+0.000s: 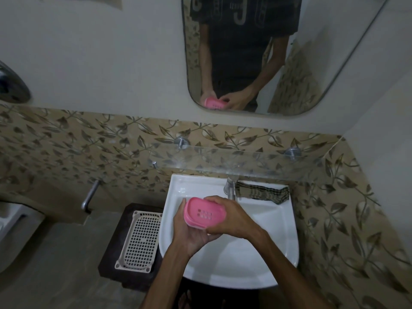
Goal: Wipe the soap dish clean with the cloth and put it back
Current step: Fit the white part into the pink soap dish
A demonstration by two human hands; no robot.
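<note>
While both hands grip the pink soap dish (204, 212), left hand (189, 230) sits partly hidden beneath right hand (231, 216).

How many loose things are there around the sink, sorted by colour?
Pink: 1, the soap dish, held by the left hand and right hand over the sink.
Dark checked: 1, the cloth on the sink's back ledge.
Cream: 1, the basket left of the sink.
Total: 3
</note>
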